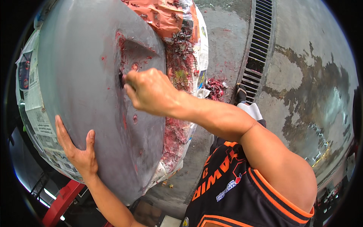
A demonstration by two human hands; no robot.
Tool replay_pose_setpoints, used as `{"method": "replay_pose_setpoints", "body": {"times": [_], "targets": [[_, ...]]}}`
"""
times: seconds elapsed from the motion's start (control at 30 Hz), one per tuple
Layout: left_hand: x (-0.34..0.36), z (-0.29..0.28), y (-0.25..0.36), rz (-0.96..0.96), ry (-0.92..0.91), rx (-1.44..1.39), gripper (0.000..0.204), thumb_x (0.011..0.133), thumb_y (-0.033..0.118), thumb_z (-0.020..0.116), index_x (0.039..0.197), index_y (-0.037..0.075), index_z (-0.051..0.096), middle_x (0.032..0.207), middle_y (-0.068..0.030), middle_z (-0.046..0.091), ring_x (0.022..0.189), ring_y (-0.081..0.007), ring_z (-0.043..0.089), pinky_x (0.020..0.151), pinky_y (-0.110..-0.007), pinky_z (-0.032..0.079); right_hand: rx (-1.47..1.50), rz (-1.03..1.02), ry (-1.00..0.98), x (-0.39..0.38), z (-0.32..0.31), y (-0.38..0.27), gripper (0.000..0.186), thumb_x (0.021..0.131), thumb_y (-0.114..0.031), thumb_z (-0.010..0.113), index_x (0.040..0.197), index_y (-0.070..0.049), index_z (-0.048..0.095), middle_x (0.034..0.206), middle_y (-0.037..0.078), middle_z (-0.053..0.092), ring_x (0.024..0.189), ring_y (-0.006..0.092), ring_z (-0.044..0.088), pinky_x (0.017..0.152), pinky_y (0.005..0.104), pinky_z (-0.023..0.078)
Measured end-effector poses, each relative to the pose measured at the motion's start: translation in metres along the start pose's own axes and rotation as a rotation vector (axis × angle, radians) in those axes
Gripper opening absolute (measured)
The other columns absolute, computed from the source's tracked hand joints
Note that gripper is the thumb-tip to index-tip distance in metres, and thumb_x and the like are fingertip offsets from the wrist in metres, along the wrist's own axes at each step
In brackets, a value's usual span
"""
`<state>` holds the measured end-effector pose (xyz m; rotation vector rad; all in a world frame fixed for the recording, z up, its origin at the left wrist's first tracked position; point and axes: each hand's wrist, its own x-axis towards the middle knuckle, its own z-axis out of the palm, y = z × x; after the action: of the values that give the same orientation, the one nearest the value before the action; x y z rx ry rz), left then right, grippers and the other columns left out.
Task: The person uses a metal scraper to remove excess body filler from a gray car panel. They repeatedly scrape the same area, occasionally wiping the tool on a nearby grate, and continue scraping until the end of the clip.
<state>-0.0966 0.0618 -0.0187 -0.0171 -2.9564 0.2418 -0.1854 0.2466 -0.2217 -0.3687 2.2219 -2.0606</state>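
Note:
A large curved grey panel (83, 75), which looks like a painted vehicle body part, fills the left and middle of the view. Along its recessed groove run red patches (120, 39) of bared paint. My right hand (145, 90) is closed at this groove, its fingers wrapped round a small dark thing (121, 78) that presses against the panel; most of it is hidden by the fingers. Lower on the left, my left hand (80, 151) rests on the panel's surface with thumb and fingers spread, holding nothing.
Newspaper sheets (38, 102) cover the panel's left side; orange and white paper (162, 17) lines its right. Red and grey flakes lie on that paper and in a pile (216, 89) on the floor. A drain grate (260, 41) crosses the concrete. A red metal beam (64, 202) stands lower left.

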Motion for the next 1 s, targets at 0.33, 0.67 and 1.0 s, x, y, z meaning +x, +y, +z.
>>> {"method": "replay_pose_setpoints", "body": {"times": [0.33,0.67,1.0], "targets": [[-0.003,-0.001,-0.002,-0.017,-0.022,0.008,0.089,0.089,0.039,0.080,0.161,0.007,0.039,0.164,-0.0141,0.042,0.152,-0.0346,0.037,0.125,-0.048,0.028,-0.004,-0.011,0.068,-0.005,0.003,0.008,0.019,0.092,-0.016,0.068,0.095,0.003,0.070,0.077,0.025,0.071,0.074,0.0445,0.071,0.068,0.0527,0.058],[-0.001,-0.001,-0.004,-0.011,-0.015,-0.011,0.086,0.090,0.034,0.080,0.161,0.008,0.039,0.164,-0.0139,0.042,0.152,-0.0343,0.037,0.125,-0.047,0.028,0.126,0.165,-0.012,-0.001,-0.021,0.021,0.027,0.095,-0.022,0.063,0.100,0.003,0.072,0.089,0.029,0.072,0.090,0.0496,0.070,0.082,0.0565,0.057],[-0.004,-0.001,-0.002,-0.018,-0.005,0.027,0.085,0.089,0.032,0.080,0.161,0.009,0.040,0.163,-0.0146,0.044,0.151,-0.0347,0.039,0.124,-0.047,0.030,0.003,0.163,-0.096,0.003,-0.006,-0.001,0.025,0.094,-0.018,0.063,0.098,0.005,0.072,0.084,0.029,0.071,0.085,0.0492,0.071,0.078,0.0560,0.057]]}}
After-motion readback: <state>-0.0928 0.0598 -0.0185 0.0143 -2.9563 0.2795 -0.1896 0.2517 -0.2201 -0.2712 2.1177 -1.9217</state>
